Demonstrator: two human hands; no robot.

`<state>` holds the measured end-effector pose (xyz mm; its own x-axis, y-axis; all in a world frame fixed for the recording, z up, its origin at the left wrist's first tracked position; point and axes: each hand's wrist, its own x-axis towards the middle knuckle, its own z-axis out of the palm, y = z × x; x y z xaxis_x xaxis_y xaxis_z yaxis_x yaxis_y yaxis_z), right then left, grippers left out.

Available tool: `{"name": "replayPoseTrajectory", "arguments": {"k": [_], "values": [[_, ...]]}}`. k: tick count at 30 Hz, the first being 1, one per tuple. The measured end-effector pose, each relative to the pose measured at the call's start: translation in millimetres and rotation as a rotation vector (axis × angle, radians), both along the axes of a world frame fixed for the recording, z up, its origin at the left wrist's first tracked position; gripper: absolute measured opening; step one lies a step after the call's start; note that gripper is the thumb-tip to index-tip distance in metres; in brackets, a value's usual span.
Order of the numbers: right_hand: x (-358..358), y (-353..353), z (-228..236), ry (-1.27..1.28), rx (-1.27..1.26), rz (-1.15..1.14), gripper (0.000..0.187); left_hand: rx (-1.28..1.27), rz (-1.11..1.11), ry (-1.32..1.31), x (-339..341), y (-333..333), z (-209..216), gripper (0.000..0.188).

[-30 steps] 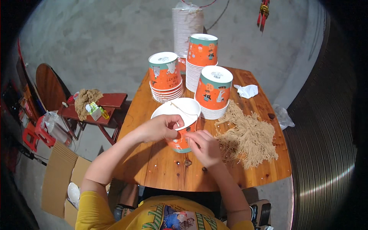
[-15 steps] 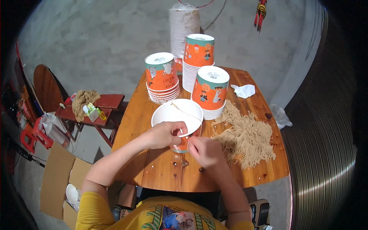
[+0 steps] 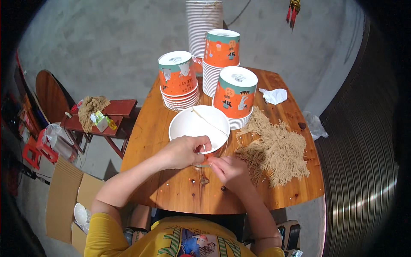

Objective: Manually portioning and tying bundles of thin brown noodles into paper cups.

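A paper bucket, white inside and orange and green outside, stands tilted toward me at the middle of the table, its mouth up. A thin pale cord runs across its mouth from the far rim toward the right side. My left hand is closed on the near rim, with the thumb outside and fingers over the edge. Just right of it, my right hand pinches the thin cord at the bucket's outer wall. The fingertips of both hands nearly meet, and they hide the cord's end.
Behind the bucket stand upside-down stacks of like buckets, one left, one right and one farther back. A heap of beige cords lies at the right beside a crumpled white tissue. An open cardboard box sits at lower left.
My right hand has moved slightly left and up, closer to my left hand at the rim. The view has shifted a little, so the stacks sit higher in the picture.
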<state>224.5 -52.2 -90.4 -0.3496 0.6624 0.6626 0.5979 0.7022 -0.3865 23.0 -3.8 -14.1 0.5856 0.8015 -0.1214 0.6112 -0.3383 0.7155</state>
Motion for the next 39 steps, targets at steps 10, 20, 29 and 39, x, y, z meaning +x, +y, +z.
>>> {"name": "replayPoseTrajectory", "arguments": {"k": [10, 20, 29, 39], "values": [[-2, -13, 14, 0.188, -0.17, -0.077, 0.007, 0.55, -0.201, -0.168, 8, -31, -1, 0.035], [-5, -38, 33, -0.052, -0.043, -0.181, 0.013, 0.763, 0.159, -0.304, 22, -99, -16, 0.043], [2, -42, 31, 0.071, -0.112, -0.1, 0.024, -0.593, 0.157, -0.857, 20, -97, -36, 0.023], [13, -41, 29, -0.024, -0.138, -0.096, 0.028, -0.66, 0.231, -1.082, 35, -93, -37, 0.016]]}}
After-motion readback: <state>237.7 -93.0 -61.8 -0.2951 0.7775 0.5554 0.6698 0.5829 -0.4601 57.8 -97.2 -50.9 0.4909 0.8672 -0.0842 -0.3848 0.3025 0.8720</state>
